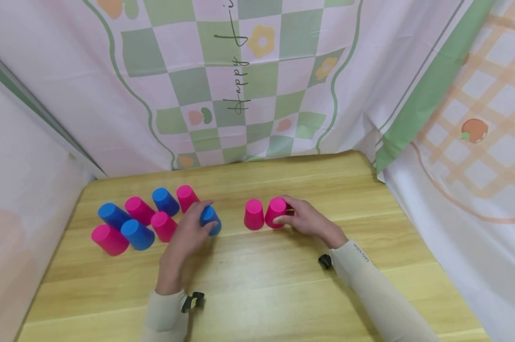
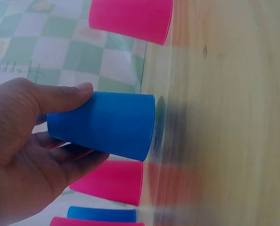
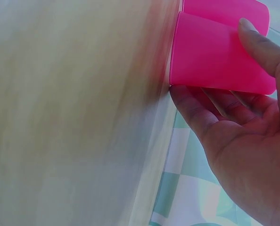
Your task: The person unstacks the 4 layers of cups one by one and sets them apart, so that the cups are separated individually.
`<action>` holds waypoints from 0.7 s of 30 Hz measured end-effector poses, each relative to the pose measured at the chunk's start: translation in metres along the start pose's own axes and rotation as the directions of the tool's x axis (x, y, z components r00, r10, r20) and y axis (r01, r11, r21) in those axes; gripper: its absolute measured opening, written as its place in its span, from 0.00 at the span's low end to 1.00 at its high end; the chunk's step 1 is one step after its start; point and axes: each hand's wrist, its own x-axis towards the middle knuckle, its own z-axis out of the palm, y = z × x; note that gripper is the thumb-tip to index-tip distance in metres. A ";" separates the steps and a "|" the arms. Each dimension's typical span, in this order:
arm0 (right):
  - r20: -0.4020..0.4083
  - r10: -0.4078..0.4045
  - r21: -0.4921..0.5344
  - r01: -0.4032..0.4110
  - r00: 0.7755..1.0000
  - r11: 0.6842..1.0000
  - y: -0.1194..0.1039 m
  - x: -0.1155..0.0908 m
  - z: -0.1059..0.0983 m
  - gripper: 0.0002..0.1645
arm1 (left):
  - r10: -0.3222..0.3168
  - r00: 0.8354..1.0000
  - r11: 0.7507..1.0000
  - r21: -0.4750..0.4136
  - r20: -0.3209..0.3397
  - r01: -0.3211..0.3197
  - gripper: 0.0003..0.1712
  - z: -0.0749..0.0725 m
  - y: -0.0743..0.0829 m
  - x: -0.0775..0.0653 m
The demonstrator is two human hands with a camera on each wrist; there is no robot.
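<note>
My left hand (image 1: pixel 192 228) grips a blue cup (image 1: pixel 210 220), thumb on one side and fingers on the other. In the left wrist view this upside-down blue cup (image 2: pixel 104 123) has its wide rim close over the table. Farther right, my right hand (image 1: pixel 307 217) holds a pink cup (image 1: pixel 276 212), also mouth down. The right wrist view shows the thumb on the near side of that pink cup (image 3: pixel 220 54) and the fingers curled along its other side. Close to its left stands a second pink cup (image 1: pixel 254 214), upside down.
On the left, pink and blue upside-down cups alternate in two rows, among them a blue cup (image 1: pixel 138 234), a pink cup (image 1: pixel 164 226) and a pink cup (image 1: pixel 186 198) just behind my left hand. Patterned cloth (image 1: pixel 249 85) hangs behind the wooden table (image 1: pixel 249 289) and along both sides.
</note>
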 end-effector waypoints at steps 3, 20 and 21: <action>0.001 0.002 0.000 -0.002 1.000 1.000 0.000 0.000 0.000 0.27 | 0.009 1.000 1.000 0.010 -0.014 -0.009 0.36 -0.005 -0.005 -0.001; 0.002 0.018 0.007 -0.018 1.000 1.000 -0.002 0.000 0.000 0.27 | -0.053 0.997 0.999 -0.006 -0.048 0.053 0.35 -0.027 -0.020 -0.009; 0.003 0.023 0.010 -0.023 1.000 1.000 -0.002 0.000 0.000 0.27 | -0.058 0.997 0.998 -0.005 -0.046 0.058 0.35 -0.027 -0.020 -0.009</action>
